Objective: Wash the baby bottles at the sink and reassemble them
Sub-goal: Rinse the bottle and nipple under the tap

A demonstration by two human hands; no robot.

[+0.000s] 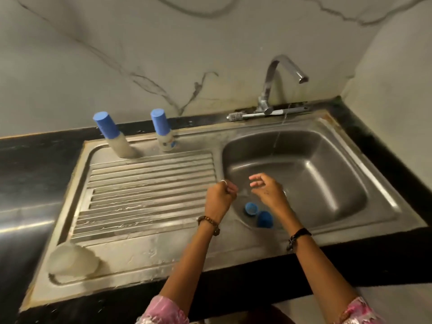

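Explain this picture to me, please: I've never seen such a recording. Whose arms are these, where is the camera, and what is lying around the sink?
There is no machine here. A person wears one camera on the head, so you look down along their own arms. The left hand has its fingers curled, possibly pinching something clear; the blur hides what. The right hand hangs relaxed and holds nothing. Both hover over the steel sink basin, where two blue bottle parts lie near the front corner. A thin stream of water runs from the tap. On the ribbed draining board two baby bottles with blue caps stand at the back. A brush lies behind the basin.
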